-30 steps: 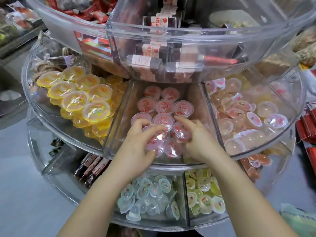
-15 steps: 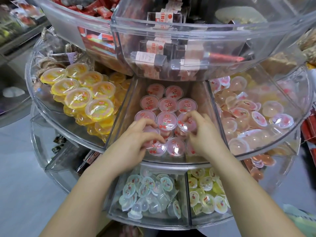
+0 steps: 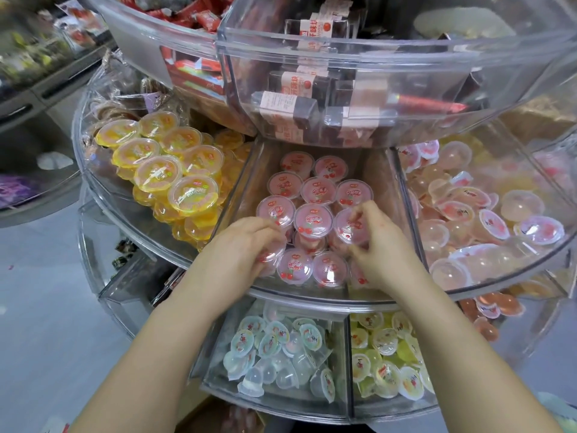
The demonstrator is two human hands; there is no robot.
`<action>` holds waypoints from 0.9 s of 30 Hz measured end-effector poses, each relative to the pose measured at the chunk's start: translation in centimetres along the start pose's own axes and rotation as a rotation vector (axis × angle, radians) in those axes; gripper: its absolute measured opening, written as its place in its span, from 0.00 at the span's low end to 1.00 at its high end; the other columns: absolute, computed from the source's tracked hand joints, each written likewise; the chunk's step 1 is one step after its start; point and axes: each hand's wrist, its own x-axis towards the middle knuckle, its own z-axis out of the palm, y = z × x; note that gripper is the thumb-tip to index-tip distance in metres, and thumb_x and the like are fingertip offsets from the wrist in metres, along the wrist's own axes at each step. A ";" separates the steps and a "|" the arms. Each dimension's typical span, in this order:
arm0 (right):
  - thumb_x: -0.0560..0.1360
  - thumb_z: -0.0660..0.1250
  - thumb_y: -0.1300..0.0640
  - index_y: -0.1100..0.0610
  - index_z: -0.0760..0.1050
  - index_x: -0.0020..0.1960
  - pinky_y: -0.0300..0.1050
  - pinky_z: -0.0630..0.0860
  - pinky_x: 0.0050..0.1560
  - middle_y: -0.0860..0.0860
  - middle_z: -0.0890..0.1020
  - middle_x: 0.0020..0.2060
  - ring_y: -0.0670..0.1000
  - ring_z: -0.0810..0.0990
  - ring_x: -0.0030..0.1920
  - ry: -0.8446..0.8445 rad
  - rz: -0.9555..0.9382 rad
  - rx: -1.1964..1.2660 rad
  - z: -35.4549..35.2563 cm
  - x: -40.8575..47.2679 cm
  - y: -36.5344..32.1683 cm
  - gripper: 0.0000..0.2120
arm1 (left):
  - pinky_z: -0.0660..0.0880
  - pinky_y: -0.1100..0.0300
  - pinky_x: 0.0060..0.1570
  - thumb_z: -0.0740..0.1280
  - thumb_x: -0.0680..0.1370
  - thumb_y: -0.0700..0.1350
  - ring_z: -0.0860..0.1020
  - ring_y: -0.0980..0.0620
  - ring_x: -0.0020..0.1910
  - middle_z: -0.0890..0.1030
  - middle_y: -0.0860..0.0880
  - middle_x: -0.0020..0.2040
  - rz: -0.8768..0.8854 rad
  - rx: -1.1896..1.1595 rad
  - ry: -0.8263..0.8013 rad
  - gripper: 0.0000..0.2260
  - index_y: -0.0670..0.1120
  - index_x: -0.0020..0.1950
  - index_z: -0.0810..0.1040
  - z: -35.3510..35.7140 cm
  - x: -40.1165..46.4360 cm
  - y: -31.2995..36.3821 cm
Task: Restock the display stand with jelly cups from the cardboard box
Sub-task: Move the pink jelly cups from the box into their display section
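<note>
Right now both your hands are down in the middle compartment [image 3: 246, 195] of the display stand [image 3: 312, 300], among the pink jelly cups [image 3: 313, 220]. Your left hand [image 3: 240, 254] curls its fingers round a cup at the front left, and your right hand [image 3: 379, 245] pinches the rim of another cup [image 3: 351, 226] on the right. Seat each one lid-up and level, tucked tight against its neighbours so the top layer doesn't slide toward the front wall. Ease your fingers off one hand at a time. Count check: about eleven pink cups show lids up, seven big yellow cups [image 3: 192, 192] top the left compartment. No cardboard box in sight from here.
</note>
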 end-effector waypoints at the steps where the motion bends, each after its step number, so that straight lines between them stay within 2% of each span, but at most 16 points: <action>1: 0.71 0.67 0.66 0.48 0.62 0.48 0.40 0.62 0.39 0.50 0.74 0.52 0.50 0.70 0.39 -0.021 0.006 0.009 -0.1 0.0 0.1 0.18 | 0.69 0.59 0.57 0.72 0.65 0.30 0.77 0.45 0.57 0.80 0.47 0.56 0.036 -0.010 0.001 0.17 0.42 0.52 0.82 -0.1 -0.1 -0.2; 3: 0.71 0.67 0.66 0.48 0.63 0.47 0.40 0.62 0.36 0.50 0.71 0.52 0.48 0.71 0.38 -0.036 0.022 0.021 -0.3 0.0 0.4 0.18 | 0.70 0.56 0.57 0.70 0.66 0.29 0.75 0.45 0.59 0.78 0.45 0.58 0.049 0.013 -0.005 0.17 0.43 0.51 0.82 -0.2 -0.2 -0.3; 5: 0.69 0.72 0.60 0.49 0.65 0.47 0.34 0.62 0.33 0.48 0.69 0.50 0.43 0.70 0.36 -0.029 0.041 0.054 -0.3 -0.1 0.2 0.17 | 0.73 0.54 0.56 0.73 0.66 0.34 0.72 0.47 0.60 0.76 0.47 0.59 -0.011 0.045 -0.010 0.18 0.46 0.55 0.80 -0.1 -0.2 -0.1; 8: 0.68 0.74 0.55 0.51 0.64 0.46 0.41 0.63 0.35 0.48 0.70 0.48 0.49 0.71 0.37 0.018 0.041 0.018 0.0 -0.1 -0.1 0.19 | 0.73 0.54 0.54 0.77 0.64 0.43 0.72 0.48 0.58 0.77 0.50 0.56 -0.104 0.069 0.032 0.23 0.47 0.57 0.77 0.0 -0.3 0.4; 10: 0.69 0.73 0.56 0.52 0.63 0.45 0.42 0.63 0.39 0.49 0.72 0.47 0.50 0.71 0.39 0.044 0.015 -0.016 0.1 -0.1 -0.1 0.17 | 0.72 0.56 0.55 0.76 0.66 0.41 0.74 0.49 0.57 0.78 0.50 0.55 -0.092 0.034 0.037 0.20 0.47 0.57 0.77 -0.1 -0.4 0.5; 13: 0.71 0.70 0.62 0.52 0.63 0.45 0.41 0.61 0.39 0.49 0.72 0.47 0.51 0.70 0.39 0.032 0.002 -0.007 0.1 -0.2 0.2 0.15 | 0.74 0.56 0.55 0.73 0.68 0.34 0.76 0.51 0.57 0.79 0.51 0.55 -0.037 -0.083 0.004 0.18 0.46 0.55 0.78 -0.4 -0.7 0.1; 15: 0.71 0.69 0.62 0.52 0.62 0.46 0.40 0.60 0.40 0.49 0.70 0.47 0.51 0.69 0.41 0.014 0.010 -0.012 0.0 -0.3 0.2 0.16 | 0.73 0.59 0.55 0.74 0.67 0.34 0.77 0.51 0.57 0.79 0.51 0.55 -0.021 -0.134 0.003 0.19 0.46 0.55 0.79 -0.6 -0.8 -0.1; 17: 0.70 0.71 0.60 0.51 0.63 0.47 0.37 0.58 0.39 0.48 0.68 0.49 0.48 0.68 0.44 0.000 0.010 -0.004 -0.2 -0.6 0.3 0.17 | 0.71 0.64 0.53 0.77 0.64 0.35 0.77 0.50 0.56 0.79 0.49 0.55 0.007 -0.072 0.029 0.21 0.45 0.55 0.79 -0.7 -1.1 -0.2; 20: 0.70 0.72 0.57 0.51 0.63 0.48 0.35 0.57 0.37 0.47 0.66 0.49 0.47 0.67 0.44 0.023 -0.017 -0.022 -0.4 -1.3 0.3 0.18 | 0.74 0.57 0.49 0.79 0.61 0.38 0.78 0.46 0.52 0.80 0.48 0.51 -0.032 0.054 0.107 0.22 0.44 0.52 0.79 -0.7 -2.1 0.1; 22: 0.71 0.71 0.57 0.52 0.63 0.48 0.38 0.60 0.39 0.49 0.69 0.49 0.49 0.68 0.43 0.041 -0.036 -0.058 -0.4 -1.5 0.1 0.16 | 0.76 0.55 0.43 0.80 0.59 0.39 0.80 0.45 0.48 0.82 0.49 0.48 -0.080 0.115 0.126 0.21 0.44 0.49 0.81 -0.7 -2.2 0.5; 24: 0.73 0.68 0.61 0.56 0.65 0.49 0.44 0.66 0.43 0.55 0.72 0.50 0.54 0.72 0.47 0.036 -0.029 -0.093 -0.3 -1.3 -0.2 0.12 | 0.76 0.58 0.38 0.80 0.57 0.39 0.81 0.47 0.42 0.84 0.50 0.45 -0.074 0.184 0.119 0.19 0.45 0.46 0.82 -0.8 -1.9 0.7; 27: 0.73 0.64 0.66 0.62 0.68 0.52 0.50 0.68 0.48 0.60 0.75 0.52 0.61 0.74 0.52 0.042 -0.006 -0.133 -0.1 -0.9 -0.5 0.09 | 0.76 0.56 0.41 0.77 0.63 0.37 0.80 0.47 0.47 0.83 0.51 0.49 -0.062 0.166 0.078 0.16 0.46 0.50 0.82 -0.9 -1.4 0.6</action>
